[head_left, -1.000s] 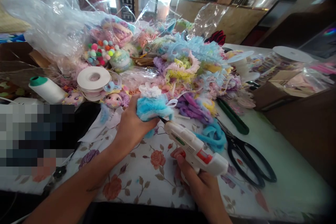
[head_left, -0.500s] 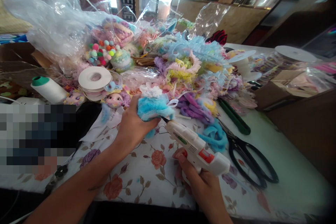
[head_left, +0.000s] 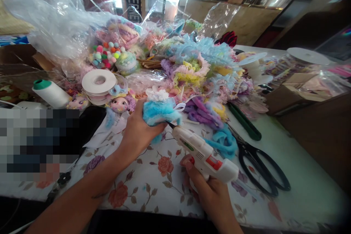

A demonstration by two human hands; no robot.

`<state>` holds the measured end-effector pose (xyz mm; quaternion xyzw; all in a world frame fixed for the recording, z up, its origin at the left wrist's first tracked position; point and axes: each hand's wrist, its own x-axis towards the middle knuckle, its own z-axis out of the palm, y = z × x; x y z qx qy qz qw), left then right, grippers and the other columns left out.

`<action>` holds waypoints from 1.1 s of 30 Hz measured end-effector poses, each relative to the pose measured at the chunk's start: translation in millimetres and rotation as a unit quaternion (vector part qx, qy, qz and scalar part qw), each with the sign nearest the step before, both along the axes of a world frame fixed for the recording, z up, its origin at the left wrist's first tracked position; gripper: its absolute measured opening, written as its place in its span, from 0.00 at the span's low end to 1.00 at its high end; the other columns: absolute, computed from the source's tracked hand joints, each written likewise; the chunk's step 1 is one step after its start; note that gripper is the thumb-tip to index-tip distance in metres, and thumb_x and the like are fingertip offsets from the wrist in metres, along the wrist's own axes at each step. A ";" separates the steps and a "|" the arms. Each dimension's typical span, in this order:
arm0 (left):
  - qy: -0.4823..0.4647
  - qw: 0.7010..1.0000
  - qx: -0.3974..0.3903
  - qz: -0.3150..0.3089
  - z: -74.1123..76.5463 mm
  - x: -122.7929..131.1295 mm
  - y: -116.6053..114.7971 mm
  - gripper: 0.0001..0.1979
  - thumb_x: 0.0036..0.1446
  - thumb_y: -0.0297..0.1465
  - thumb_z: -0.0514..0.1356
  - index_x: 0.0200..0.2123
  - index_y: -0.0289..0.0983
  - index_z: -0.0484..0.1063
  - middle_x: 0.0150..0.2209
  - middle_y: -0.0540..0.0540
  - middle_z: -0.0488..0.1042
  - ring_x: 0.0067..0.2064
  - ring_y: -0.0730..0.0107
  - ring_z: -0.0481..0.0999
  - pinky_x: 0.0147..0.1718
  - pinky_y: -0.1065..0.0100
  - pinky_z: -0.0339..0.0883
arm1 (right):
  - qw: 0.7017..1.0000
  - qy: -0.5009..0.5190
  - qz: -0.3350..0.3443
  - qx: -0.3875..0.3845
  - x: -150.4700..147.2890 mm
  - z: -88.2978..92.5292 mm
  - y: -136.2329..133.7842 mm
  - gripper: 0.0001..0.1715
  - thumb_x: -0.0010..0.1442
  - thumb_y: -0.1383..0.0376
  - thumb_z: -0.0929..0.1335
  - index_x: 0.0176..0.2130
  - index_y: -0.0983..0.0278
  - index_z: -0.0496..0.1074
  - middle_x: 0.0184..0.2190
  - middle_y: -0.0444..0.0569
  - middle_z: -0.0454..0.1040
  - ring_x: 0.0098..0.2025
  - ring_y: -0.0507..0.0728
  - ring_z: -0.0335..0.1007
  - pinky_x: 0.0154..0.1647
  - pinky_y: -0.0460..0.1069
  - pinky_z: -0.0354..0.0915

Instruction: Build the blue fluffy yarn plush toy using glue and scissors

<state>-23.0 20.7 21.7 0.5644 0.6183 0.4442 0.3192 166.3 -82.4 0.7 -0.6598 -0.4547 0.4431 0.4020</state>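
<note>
My left hand [head_left: 141, 122] is closed around a fluffy blue ball-shaped ornament [head_left: 159, 111]. White ruffled trim [head_left: 157, 94] tops it, and a thin white ribbon loop [head_left: 181, 106] stands out at its side. My right hand [head_left: 204, 186] grips a white hot glue gun [head_left: 204, 151] with red parts, fingers wrapped about the handle. The gun's dark nozzle [head_left: 171, 125] points up-left at the lower edge of the ornament; whether it touches, I cannot tell. Beyond the gun lies a coil of blue wool roving [head_left: 225, 142].
Black-handled scissors [head_left: 263, 168] and a dark green cutter [head_left: 245, 121] lie to the right. Purple roving [head_left: 204, 112], a ribbon spool [head_left: 99, 82], a thread cone [head_left: 51, 93] and a doll-face ornament [head_left: 120, 104] sit behind my hands. A cardboard box [head_left: 294, 93] stands at right.
The glue gun and my right hand have shifted very slightly to the left. The ornament stays almost where it was in my left hand.
</note>
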 end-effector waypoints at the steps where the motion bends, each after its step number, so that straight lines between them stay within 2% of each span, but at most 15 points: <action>1: 0.001 1.000 -0.002 -0.002 0.1 -0.2 0.0 0.39 0.44 0.42 0.73 0.59 0.47 0.64 0.47 0.43 0.78 0.47 0.45 0.79 0.39 0.52 0.73 | 1.000 0.002 -0.002 0.000 0.0 0.0 0.1 0.22 0.61 0.47 0.68 0.28 0.61 0.73 0.17 0.43 0.70 0.15 0.51 0.57 0.14 0.47 0.52; 18: -0.004 1.000 -0.006 -0.001 1.2 1.0 -0.3 0.39 0.44 0.40 0.74 0.59 0.48 0.64 0.48 0.42 0.79 0.48 0.42 0.79 0.39 0.51 0.73 | 1.000 0.022 0.007 -0.006 0.1 -1.0 -0.2 0.23 0.61 0.46 0.69 0.31 0.62 0.74 0.17 0.43 0.69 0.15 0.51 0.57 0.14 0.46 0.52; 23: 0.000 1.000 0.002 -0.005 1.3 0.7 -0.1 0.36 0.45 0.40 0.73 0.57 0.47 0.65 0.47 0.43 0.79 0.47 0.44 0.80 0.38 0.53 0.73 | 1.000 0.017 0.003 -0.011 -0.2 -0.2 -0.4 0.24 0.61 0.45 0.69 0.27 0.62 0.72 0.16 0.44 0.68 0.16 0.51 0.57 0.14 0.46 0.52; 33: -0.005 1.000 0.010 -0.008 -0.1 0.6 0.7 0.35 0.45 0.40 0.73 0.56 0.47 0.66 0.45 0.45 0.79 0.47 0.47 0.80 0.38 0.56 0.73 | 0.999 0.026 0.009 -0.017 2.8 -4.6 -0.2 0.24 0.61 0.45 0.69 0.29 0.62 0.73 0.17 0.43 0.68 0.16 0.51 0.57 0.14 0.46 0.52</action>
